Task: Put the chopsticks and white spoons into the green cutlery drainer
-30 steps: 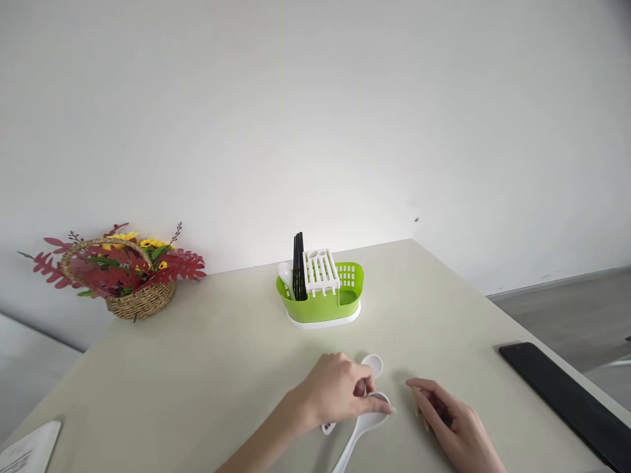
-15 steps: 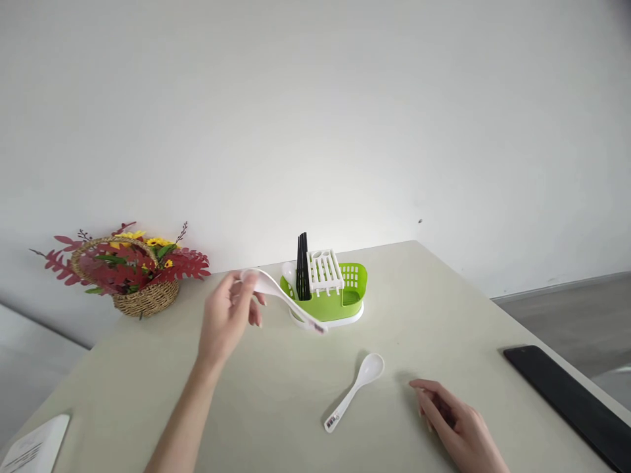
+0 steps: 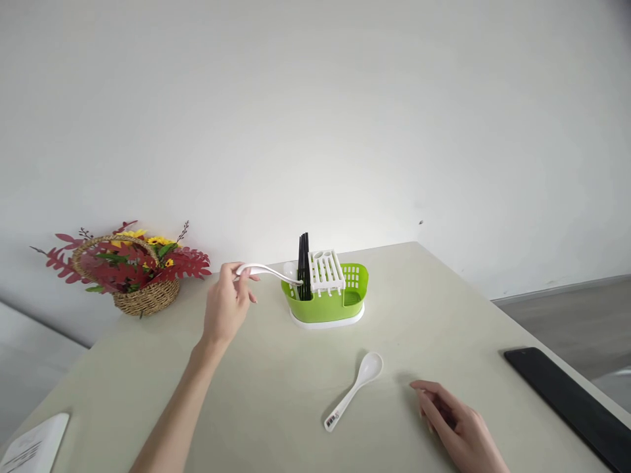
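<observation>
My left hand (image 3: pixel 225 307) pinches the bowl end of a white plastic spoon (image 3: pixel 269 271) and holds it level, its handle end reaching the left side of a green cutlery caddy (image 3: pixel 345 303). The caddy has a white slotted insert (image 3: pixel 325 269) and holds black chopsticks (image 3: pixel 302 266) and another white spoon. A second loose white spoon (image 3: pixel 355 389) lies on the table in front of the caddy. Just right of that spoon, my right hand (image 3: pixel 456 424) rests on the table with its fingers loosely curled and nothing in it.
A wicker basket of red and yellow artificial flowers (image 3: pixel 132 272) stands at the back left by the wall. A black flat device (image 3: pixel 572 399) lies along the right table edge. A white paper (image 3: pixel 29 447) lies at the front left corner.
My left hand picked one spoon off the table, carried it up and left, then levelled it so its handle end points into the caddy's left side. The right hand stayed put.
</observation>
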Demonstrator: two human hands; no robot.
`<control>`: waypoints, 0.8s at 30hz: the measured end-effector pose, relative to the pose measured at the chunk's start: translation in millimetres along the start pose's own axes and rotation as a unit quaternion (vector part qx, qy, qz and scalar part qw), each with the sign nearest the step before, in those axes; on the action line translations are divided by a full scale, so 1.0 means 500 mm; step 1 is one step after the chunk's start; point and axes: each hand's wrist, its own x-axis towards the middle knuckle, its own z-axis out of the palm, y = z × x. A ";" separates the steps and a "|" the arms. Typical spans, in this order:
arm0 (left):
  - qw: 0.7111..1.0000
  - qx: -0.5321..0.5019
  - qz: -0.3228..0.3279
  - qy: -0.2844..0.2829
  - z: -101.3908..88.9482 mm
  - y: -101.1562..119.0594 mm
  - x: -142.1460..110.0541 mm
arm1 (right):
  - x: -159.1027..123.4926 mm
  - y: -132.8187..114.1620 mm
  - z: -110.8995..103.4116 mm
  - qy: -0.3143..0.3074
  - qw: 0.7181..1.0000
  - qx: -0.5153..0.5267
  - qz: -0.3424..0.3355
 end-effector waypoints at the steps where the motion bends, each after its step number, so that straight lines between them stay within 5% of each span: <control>1: 1.000 0.006 0.010 -0.027 0.008 -0.006 0.002 | 0.000 -0.001 -0.001 -0.001 1.000 0.000 0.000; 10: 0.977 0.034 0.074 -0.196 0.047 -0.059 0.021 | -0.008 -0.017 0.010 0.030 1.000 0.006 0.006; 24: 0.971 0.016 0.088 -0.222 0.072 -0.081 0.028 | -0.013 -0.028 0.017 0.054 0.998 0.022 0.010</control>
